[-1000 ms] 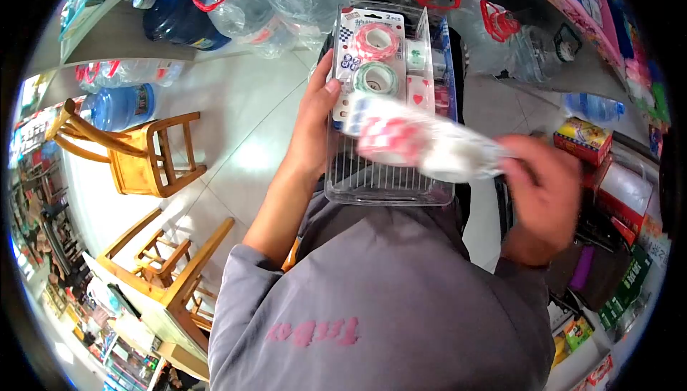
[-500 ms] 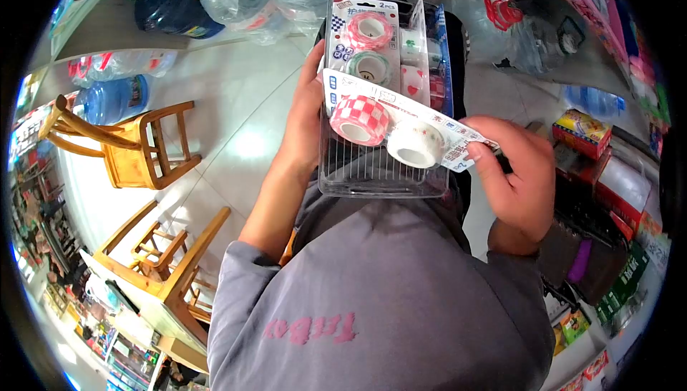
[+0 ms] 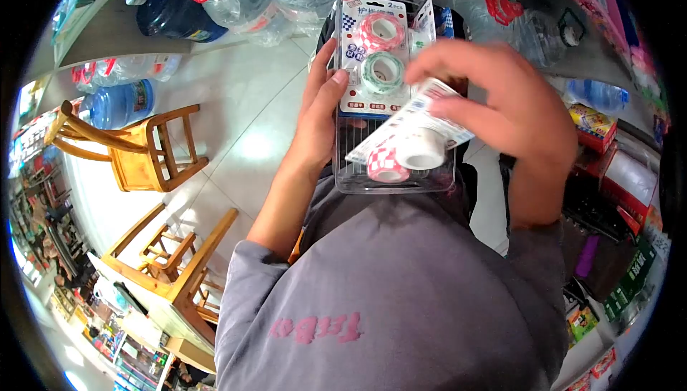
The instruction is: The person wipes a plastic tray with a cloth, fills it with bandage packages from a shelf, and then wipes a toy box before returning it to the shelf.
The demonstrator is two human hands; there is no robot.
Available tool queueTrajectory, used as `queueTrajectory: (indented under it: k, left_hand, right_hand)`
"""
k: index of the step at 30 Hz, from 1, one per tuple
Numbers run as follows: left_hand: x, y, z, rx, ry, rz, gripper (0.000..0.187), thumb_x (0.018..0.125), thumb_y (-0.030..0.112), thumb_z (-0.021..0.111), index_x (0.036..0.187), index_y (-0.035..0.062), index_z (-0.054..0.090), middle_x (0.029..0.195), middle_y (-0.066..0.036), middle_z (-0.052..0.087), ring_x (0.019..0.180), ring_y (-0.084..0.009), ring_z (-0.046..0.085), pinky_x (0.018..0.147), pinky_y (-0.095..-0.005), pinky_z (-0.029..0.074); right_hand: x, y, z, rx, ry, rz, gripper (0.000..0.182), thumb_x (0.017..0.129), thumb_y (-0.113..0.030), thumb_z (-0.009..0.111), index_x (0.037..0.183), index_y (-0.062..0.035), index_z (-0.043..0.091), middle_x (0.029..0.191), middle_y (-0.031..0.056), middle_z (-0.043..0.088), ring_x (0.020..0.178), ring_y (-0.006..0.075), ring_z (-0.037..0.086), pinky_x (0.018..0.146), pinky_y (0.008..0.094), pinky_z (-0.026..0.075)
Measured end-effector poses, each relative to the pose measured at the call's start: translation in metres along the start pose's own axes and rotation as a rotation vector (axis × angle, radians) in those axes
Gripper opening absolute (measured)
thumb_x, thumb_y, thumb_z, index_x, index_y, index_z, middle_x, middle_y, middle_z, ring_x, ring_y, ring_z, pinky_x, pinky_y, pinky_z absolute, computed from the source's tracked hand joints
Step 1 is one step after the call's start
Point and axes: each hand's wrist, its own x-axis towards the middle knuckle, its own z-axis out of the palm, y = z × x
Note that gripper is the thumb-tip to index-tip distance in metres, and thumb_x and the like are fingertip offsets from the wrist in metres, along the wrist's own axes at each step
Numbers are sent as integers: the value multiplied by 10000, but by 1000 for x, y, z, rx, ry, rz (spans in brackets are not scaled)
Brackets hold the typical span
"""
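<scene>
A clear plastic tray (image 3: 397, 187) rests above my lap. My left hand (image 3: 318, 115) grips its left side, the thumb over the edge of a tape card (image 3: 376, 101) with a pink and a green roll. My right hand (image 3: 501, 97), partly blurred, is over the tray's right side. Below its fingers a loose card (image 3: 393, 133) lies tilted over the lower tray, with a red-checked roll (image 3: 388, 164) and a white roll (image 3: 420, 149). What the right fingertips pinch is blurred. Another card (image 3: 424, 26) stands at the tray's upper right.
Large water bottles (image 3: 175, 4) stand at the top on both sides. A wooden chair (image 3: 136, 155) and an upturned-looking wooden frame (image 3: 172, 283) are on the left. Boxes (image 3: 594, 129) and a dark container (image 3: 565, 248) are at the right.
The loose card has dropped lower and turned, its right end now higher. My right hand has moved up and inward over the tray. My left thumb now shows on the upper card's edge.
</scene>
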Motion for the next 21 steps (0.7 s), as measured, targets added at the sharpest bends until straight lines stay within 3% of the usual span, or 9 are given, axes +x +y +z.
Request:
queueTrajectory:
  k: [2, 3, 7, 10, 14, 16, 17, 20, 21]
  left_hand:
    - [-2, 2, 4, -13, -19, 0, 719, 1012, 388, 455, 1602, 64, 204, 1479, -211, 496, 1234, -309, 626, 982, -388, 562]
    - [-1, 1, 3, -32, -48, 20, 683, 1025, 375, 432, 1602, 78, 215, 1484, -206, 488, 1273, -311, 597, 1027, -418, 539]
    - [-1, -3, -5, -73, -59, -13, 652, 1046, 355, 406, 1604, 83, 202, 1477, -209, 488, 1284, -310, 587, 1042, -426, 527]
    - [-3, -5, -7, -208, -49, -42, 675, 1044, 273, 407, 1610, 42, 120, 1469, -248, 476, 1298, -336, 568, 1076, -444, 494]
    - [-1, -6, -3, -145, -36, -10, 593, 1079, 387, 320, 1598, 110, 240, 1476, -211, 492, 1306, -338, 572, 1077, -471, 511]
    - [2, -7, -4, -201, -84, 12, 660, 1046, 349, 400, 1602, 71, 179, 1505, -227, 449, 1343, -341, 534, 1103, -465, 479]
    - [4, -8, -6, -229, -111, 24, 702, 1029, 330, 440, 1604, 51, 149, 1519, -235, 428, 1362, -343, 514, 1116, -462, 462]
    - [1, -9, -8, -308, -74, -20, 785, 990, 400, 487, 1607, 54, 146, 1551, -232, 397, 1366, -362, 510, 1123, -484, 456]
    - [-1, -14, -11, -386, -69, -55, 783, 986, 423, 475, 1603, 48, 171, 1535, -233, 424, 1350, -371, 526, 1105, -490, 474]
  right_hand:
    - [26, 0, 3, 163, -75, 27, 262, 822, -93, 688, 1074, -49, 633, 883, 155, 668, 831, 340, 658, 740, 383, 502]
    - [34, -4, 7, 99, -85, 80, 223, 813, -85, 689, 1014, -37, 605, 873, 166, 661, 829, 359, 655, 753, 414, 506]
    - [46, 0, 42, -13, 96, -74, 229, 812, -101, 701, 1002, -33, 592, 934, 186, 674, 932, 392, 661, 813, 486, 510]
    - [50, 7, 55, 4, 173, -143, 263, 819, -111, 711, 1048, -38, 604, 967, 177, 682, 970, 392, 662, 839, 480, 513]
    - [41, 7, 52, -64, 254, -149, 295, 822, -130, 738, 1092, -35, 664, 1005, 158, 714, 981, 371, 671, 869, 450, 522]
    - [37, 6, 41, -126, 335, -215, 298, 820, -141, 756, 1092, -32, 698, 1023, 151, 728, 981, 361, 675, 880, 434, 524]
    - [32, 5, 31, -164, 355, -183, 335, 801, -55, 785, 1132, -38, 740, 1130, 119, 739, 988, 286, 692, 892, 384, 531]
    - [14, 4, -12, -260, 503, -182, 318, 821, -41, 764, 1137, -35, 737, 1116, 106, 744, 991, 252, 690, 867, 354, 518]
    - [5, -4, -26, -308, 591, -133, 251, 815, -64, 776, 1062, -32, 737, 999, 126, 745, 920, 294, 714, 825, 353, 544]
